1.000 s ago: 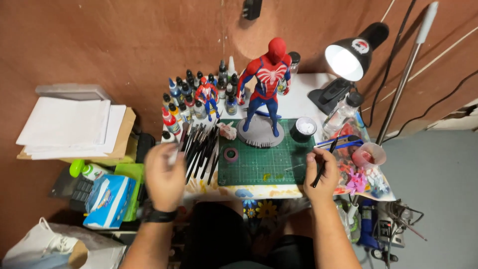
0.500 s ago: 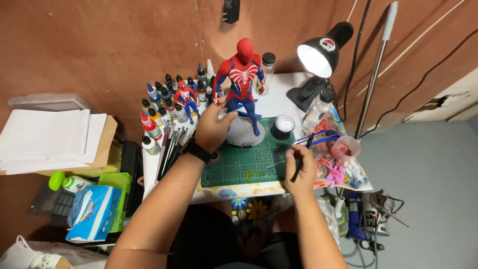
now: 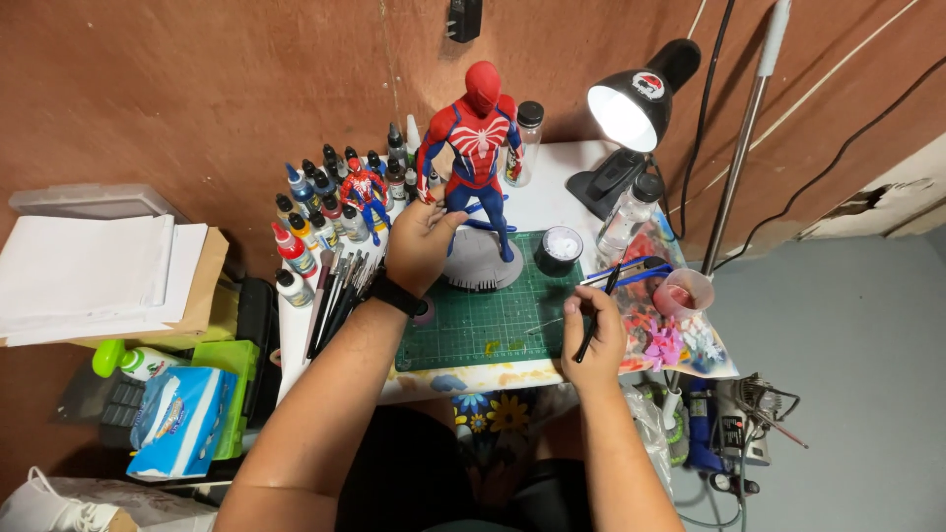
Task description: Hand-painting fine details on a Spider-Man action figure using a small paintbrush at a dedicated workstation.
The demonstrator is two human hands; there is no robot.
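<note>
1. nearest us, our right hand (image 3: 592,335) is closed around a thin black brush (image 3: 600,310), held like a pen over the right edge of the green mat (image 3: 493,320).
2. our left hand (image 3: 419,244), with a black watch (image 3: 396,294) at the wrist, reaches across the mat; its fingers curl against the figure (image 3: 477,148) at leg height. we cannot tell whether they grip it or only touch it.
3. the red and blue figure stands upright on a round grey base (image 3: 483,271) at the far edge of the mat.
4. left of the mat lie dark brushes (image 3: 335,291), and beyond them a cluster of paint bottles (image 3: 315,212) with a small figure (image 3: 365,187) among them.
5. right of the base sits a round black jar (image 3: 559,249).
6. farthest, a lit black lamp (image 3: 631,99) shines on the white table (image 3: 552,192) against the brown wall (image 3: 197,89).
</note>
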